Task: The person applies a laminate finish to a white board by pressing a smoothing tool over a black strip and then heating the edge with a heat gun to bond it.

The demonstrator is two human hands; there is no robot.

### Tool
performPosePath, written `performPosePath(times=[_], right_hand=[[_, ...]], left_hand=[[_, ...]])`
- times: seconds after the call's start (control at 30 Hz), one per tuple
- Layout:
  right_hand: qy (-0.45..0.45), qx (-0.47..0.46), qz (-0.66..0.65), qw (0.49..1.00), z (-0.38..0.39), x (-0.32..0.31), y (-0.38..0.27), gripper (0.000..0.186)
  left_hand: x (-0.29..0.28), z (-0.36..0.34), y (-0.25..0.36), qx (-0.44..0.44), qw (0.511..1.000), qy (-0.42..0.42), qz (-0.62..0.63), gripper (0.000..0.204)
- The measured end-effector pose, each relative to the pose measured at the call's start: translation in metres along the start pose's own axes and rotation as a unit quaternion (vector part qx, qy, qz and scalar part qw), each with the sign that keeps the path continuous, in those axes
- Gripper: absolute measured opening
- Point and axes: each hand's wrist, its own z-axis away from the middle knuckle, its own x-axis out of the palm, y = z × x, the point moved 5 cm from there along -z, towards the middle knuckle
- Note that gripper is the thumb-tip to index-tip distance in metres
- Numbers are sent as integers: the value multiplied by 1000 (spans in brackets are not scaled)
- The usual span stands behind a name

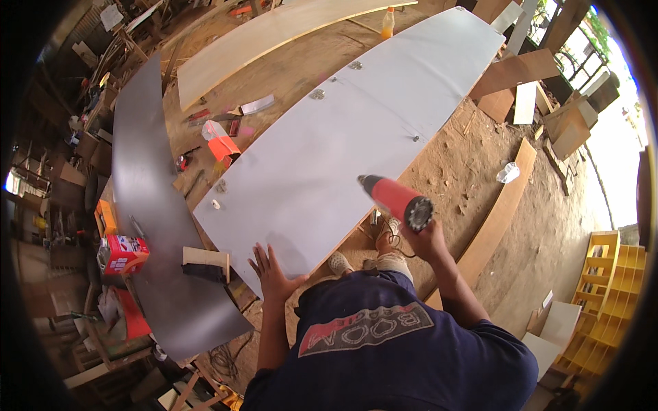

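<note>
A long pale grey panel (308, 164) stretches from in front of me to the far right. Near its close end, my left hand (273, 279) rests with the fingers spread on the surface. My right hand (425, 241) grips a red and black heat gun (394, 198), its nozzle pointing left over the panel's right edge. Whether the nozzle touches the sheet I cannot tell. Small shiny clumps (317, 94) lie on the panel, along with a little dark piece (416, 138) and a small white piece (216, 204) by the left edge.
To the left a dark glossy sheet (147, 178) carries a red tin (123, 255) and a wide wood-topped tool (205, 257). Another pale board (253, 51) lies beyond. An orange bottle (388, 24) stands at the far edge. On the right are a wooden strip (497, 212) and a yellow shelf (603, 301).
</note>
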Motion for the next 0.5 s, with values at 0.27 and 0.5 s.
performPosePath(times=[0.27,0.5], right_hand=[[-61,-21,20,998,14,-5,-1,32],[-214,-122,-73,966,48,25,-20,50]], left_hand=[[-1,-2,1,7,1000,-2,-2,154],[-4,-7,3,15,1000,-11,-1,155]])
